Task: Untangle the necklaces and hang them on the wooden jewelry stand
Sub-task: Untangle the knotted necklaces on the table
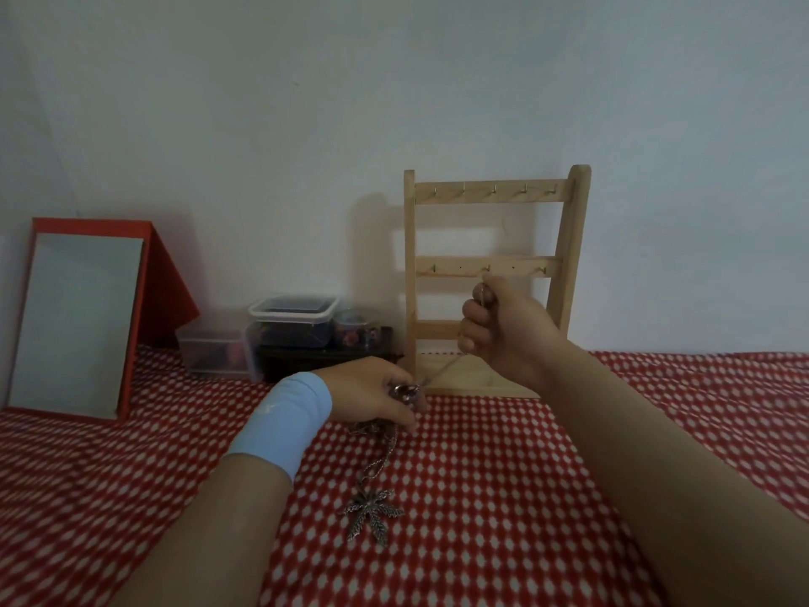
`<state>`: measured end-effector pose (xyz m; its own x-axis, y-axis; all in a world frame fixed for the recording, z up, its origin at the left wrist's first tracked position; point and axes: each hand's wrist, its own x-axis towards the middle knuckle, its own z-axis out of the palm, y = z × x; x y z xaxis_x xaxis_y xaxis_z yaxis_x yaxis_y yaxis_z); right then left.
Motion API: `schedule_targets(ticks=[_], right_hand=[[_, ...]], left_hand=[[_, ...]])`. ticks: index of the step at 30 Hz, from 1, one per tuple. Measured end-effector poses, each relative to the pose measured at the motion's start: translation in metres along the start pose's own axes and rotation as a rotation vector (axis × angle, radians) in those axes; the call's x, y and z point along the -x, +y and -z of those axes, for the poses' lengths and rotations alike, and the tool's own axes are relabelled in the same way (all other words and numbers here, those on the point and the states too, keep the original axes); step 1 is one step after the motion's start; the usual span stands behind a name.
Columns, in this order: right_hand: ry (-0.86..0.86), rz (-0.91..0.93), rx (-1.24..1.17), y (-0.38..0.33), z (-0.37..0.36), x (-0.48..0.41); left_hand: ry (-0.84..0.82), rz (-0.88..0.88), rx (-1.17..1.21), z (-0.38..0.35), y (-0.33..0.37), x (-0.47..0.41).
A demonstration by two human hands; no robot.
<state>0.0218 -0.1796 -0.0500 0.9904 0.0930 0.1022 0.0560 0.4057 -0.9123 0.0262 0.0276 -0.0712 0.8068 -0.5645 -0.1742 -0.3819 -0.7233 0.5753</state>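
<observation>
A pale wall (394, 81) rises behind a table (503, 497) covered in red cloth with white diamonds. At far left a red-framed mirror (74, 322) leans back. Right of centre, against the wall, stands the wooden jewelry stand (494, 192), with small hooks on its top and middle rails. Clear plastic containers (291, 319) are stacked between mirror and stand.

The right hand (503, 330) is raised in front of the stand, fingers curled, pinching a thin chain (442, 370) just below the middle rail. The chain slants down to the left hand (367, 394), which rests on the cloth beside the stand's base in a light blue wristband (284, 424) and grips the tangled necklaces (385, 435). One strand trails toward the viewer – a silver leaf pendant (372, 514) lies flat on the cloth.
</observation>
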Motion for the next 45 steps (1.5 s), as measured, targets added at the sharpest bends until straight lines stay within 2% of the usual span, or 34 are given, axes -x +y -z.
schedule_targets(ticks=[7, 12, 18, 22, 27, 31, 36, 40, 45], right_hand=[[-0.01, 0.078, 0.605, 0.001, 0.005, 0.002], [-0.046, 0.085, 1.009, 0.01, 0.0, 0.004], [-0.164, -0.004, 1.279, 0.021, 0.009, -0.002], [-0.323, -0.185, 1.519, 0.014, 0.011, -0.001], [-0.336, -0.161, 1.604, 0.006, 0.011, -0.001], [-0.302, -0.092, 1.657, 0.014, 0.008, -0.004], [-0.346, -0.099, 1.651, 0.035, 0.008, -0.005], [-0.362, -0.077, 1.595, 0.032, 0.015, -0.005], [-0.375, -0.072, 1.407, 0.019, 0.017, -0.006]], left_hand=[[0.015, 0.051, 0.02, 0.005, 0.001, 0.005], [0.093, 0.056, -0.011, 0.005, -0.002, 0.003], [0.051, 0.146, -0.205, 0.0, -0.004, 0.001], [0.149, 0.12, -0.212, -0.006, 0.008, -0.003], [0.224, -0.017, -0.246, -0.03, 0.02, -0.017], [0.206, 0.002, -0.232, -0.037, 0.014, -0.022], [0.252, 0.012, -0.241, -0.03, 0.013, -0.02], [0.225, -0.005, -0.148, -0.027, 0.006, -0.019], [0.336, -0.043, 0.074, -0.023, 0.004, -0.018]])
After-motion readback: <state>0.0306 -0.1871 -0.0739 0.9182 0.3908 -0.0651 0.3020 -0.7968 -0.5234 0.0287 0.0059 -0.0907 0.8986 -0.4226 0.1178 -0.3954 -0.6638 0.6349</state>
